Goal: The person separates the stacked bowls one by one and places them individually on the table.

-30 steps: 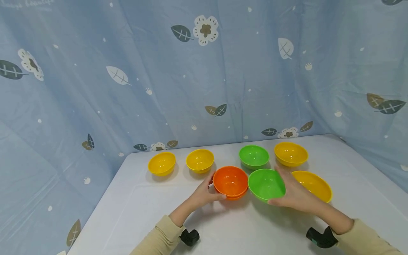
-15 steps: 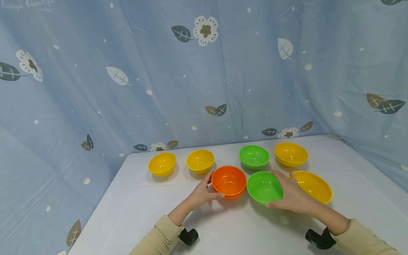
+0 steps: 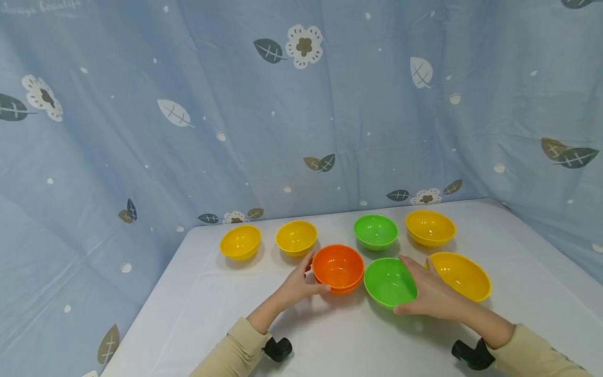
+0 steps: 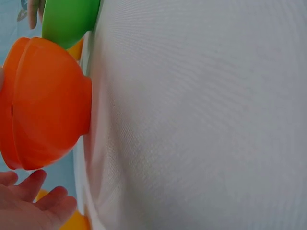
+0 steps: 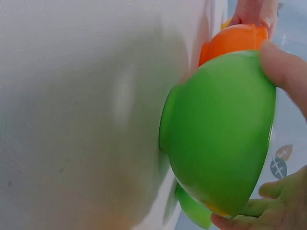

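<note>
Two nested orange bowls [image 3: 338,266] stand upright near the middle of the white table. My left hand [image 3: 298,287] holds them from the left, thumb at the near rim and fingers at the far left side; the left wrist view shows fingertips [image 4: 36,179] against the lower rim. Right beside them is a green bowl [image 3: 388,281], its left edge close to the orange rim. My right hand [image 3: 431,290] grips this bowl at its right side, with the thumb [image 5: 283,67] on the near rim and the other fingers on the far side.
Behind stand another green bowl [image 3: 375,232] and a yellow bowl [image 3: 431,228]. A larger-looking yellow bowl [image 3: 464,276] sits just right of my right hand. Two more yellow bowls, one [image 3: 240,242] farther left than the other [image 3: 296,237], are at the back left. A patterned curtain [image 3: 301,115] hangs behind.
My right hand and the green bowl have come nearer to me and slightly left. The orange bowls have shifted slightly left with my left hand. The other bowls have stayed put.
</note>
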The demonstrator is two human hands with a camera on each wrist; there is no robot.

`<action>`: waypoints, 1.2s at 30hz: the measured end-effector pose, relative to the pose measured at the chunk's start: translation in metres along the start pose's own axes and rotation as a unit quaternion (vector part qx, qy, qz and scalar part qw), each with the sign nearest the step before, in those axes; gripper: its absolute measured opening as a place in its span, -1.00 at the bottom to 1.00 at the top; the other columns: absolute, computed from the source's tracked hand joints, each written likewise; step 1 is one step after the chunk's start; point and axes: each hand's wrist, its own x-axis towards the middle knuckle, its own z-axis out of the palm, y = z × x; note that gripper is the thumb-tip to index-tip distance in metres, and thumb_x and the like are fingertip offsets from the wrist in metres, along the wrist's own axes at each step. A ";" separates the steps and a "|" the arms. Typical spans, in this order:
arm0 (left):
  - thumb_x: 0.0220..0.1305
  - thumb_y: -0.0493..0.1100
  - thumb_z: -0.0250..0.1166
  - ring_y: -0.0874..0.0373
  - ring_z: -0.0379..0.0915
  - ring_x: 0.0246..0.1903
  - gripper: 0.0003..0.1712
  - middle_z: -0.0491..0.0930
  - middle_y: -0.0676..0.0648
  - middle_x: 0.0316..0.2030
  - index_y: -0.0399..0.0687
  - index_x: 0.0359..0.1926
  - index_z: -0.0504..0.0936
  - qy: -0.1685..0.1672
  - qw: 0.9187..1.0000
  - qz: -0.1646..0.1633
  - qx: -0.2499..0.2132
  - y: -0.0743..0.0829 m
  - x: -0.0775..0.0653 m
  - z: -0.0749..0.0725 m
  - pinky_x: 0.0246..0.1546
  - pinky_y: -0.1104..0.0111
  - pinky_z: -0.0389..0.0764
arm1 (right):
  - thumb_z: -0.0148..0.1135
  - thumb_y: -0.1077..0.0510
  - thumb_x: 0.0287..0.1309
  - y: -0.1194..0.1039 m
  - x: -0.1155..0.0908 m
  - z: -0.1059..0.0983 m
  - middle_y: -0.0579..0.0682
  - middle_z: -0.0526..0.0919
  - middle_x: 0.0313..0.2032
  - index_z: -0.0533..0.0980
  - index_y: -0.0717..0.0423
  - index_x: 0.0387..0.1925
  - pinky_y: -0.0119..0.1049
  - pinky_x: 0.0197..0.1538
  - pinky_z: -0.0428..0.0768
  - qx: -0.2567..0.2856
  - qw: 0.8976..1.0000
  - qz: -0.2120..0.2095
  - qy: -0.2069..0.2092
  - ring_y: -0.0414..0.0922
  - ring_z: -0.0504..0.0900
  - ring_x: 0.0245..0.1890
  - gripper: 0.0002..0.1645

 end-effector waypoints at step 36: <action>0.01 -0.05 0.40 -0.20 0.08 0.24 0.09 0.12 -0.25 0.31 -0.17 0.41 -0.10 0.008 1.000 0.009 0.005 0.002 -0.002 -0.001 0.20 -0.07 0.21 | 0.50 -0.08 -0.31 -0.035 0.030 0.004 0.42 -0.03 0.32 -0.07 0.48 0.31 0.31 0.26 -0.21 0.034 0.998 -0.022 -0.037 0.31 -0.04 0.31 0.33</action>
